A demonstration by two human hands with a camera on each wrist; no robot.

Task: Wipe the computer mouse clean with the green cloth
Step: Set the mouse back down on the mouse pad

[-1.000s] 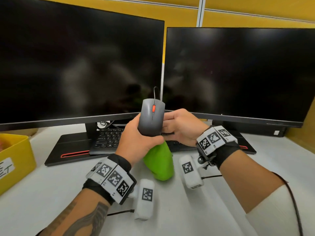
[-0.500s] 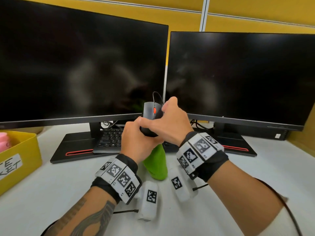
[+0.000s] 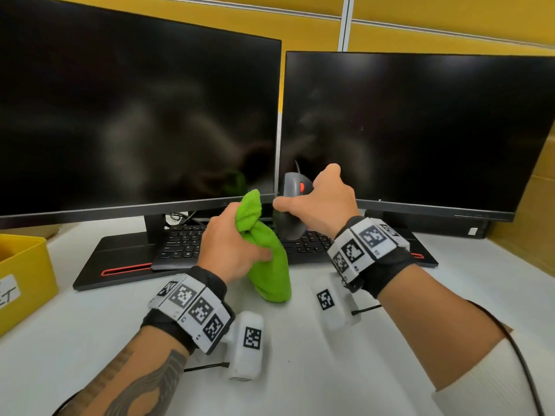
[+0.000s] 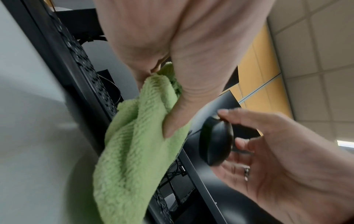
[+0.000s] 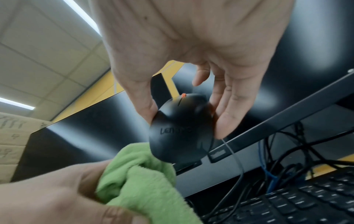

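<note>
right hand pinches mouse aloft, long axis upright | left hand bunches green cloth, just beside at mouse's 8 o'clock | I judge left nearer for wiping

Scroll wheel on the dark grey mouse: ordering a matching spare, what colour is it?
Orange-red scroll wheel on the dark grey mouse, clearest in the head view.

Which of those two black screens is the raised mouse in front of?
The right-hand monitor. The mouse, gripped by the right hand, overlaps its lower left corner; the left monitor sits behind the green cloth.
</note>
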